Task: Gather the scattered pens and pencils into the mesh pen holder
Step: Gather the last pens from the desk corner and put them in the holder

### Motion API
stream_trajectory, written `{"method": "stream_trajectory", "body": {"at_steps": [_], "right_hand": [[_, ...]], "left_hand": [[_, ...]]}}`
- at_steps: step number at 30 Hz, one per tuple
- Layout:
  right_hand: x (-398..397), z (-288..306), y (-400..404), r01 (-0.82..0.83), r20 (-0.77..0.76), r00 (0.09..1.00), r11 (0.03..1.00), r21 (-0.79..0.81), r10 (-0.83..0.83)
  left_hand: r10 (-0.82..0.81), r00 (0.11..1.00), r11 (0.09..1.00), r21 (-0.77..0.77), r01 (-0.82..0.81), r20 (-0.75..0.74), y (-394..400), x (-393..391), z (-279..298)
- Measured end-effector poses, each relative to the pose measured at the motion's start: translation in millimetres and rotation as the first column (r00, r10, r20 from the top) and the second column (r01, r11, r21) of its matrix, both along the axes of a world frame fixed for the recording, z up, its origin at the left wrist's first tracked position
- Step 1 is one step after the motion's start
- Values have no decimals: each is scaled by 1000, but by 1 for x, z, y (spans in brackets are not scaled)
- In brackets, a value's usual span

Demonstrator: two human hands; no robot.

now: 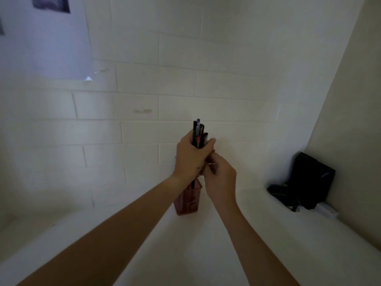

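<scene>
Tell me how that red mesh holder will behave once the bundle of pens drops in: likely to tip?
Possibly. The red mesh holder looks tall, narrow and probably light, so long pens could make it top-heavy. The pens, bunched in the left hand, stand well above it. The right hand is beside them; steadying the holder seems wise.

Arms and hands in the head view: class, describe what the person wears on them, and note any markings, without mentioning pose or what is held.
Both forearms are bare up to the frame's lower edge; no sleeves, gloves or rings show. The left hand has a small dark mark on its back near the thumb side, too blurred to identify. A pale sliver at its wrist edge may be a band; unclear. The right hand shows no markings.
</scene>
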State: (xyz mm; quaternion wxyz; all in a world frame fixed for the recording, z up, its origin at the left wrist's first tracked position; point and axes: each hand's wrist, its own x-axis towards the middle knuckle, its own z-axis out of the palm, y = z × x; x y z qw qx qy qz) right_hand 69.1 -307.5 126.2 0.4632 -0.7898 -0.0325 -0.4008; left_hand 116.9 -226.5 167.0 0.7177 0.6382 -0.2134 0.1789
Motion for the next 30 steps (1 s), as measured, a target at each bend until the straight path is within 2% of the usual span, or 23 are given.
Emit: {"method": "stream_trajectory", "body": {"at_steps": [3,6,10,15,21,24,30], "right_hand": [[-2,-24,4,4,-53,999,1000,10,-3],[21,-51,5,7,-112,994,1000,-24,-10],[26,-55,5,87,-93,991,990,-112,-98],[30,-73,6,71,-153,984,989,-126,-90],[27,-83,7,58,-152,986,994,-97,-72],[25,-87,6,89,-117,987,985,-147,-107],[22,-81,4,60,-95,992,980,-190,-80]], "left_hand": [[11,997,995,100,-3,-82,2,5,-25],[31,987,995,96,-16,-155,4,28,-50],[57,998,987,149,-51,-38,5,24,-49],[58,991,986,151,-76,118,9,27,-57],[95,980,986,122,-117,173,3,21,-63],[110,975,980,140,-138,191,1,19,-67],[170,978,968,168,-189,119,0,22,-69]]}}
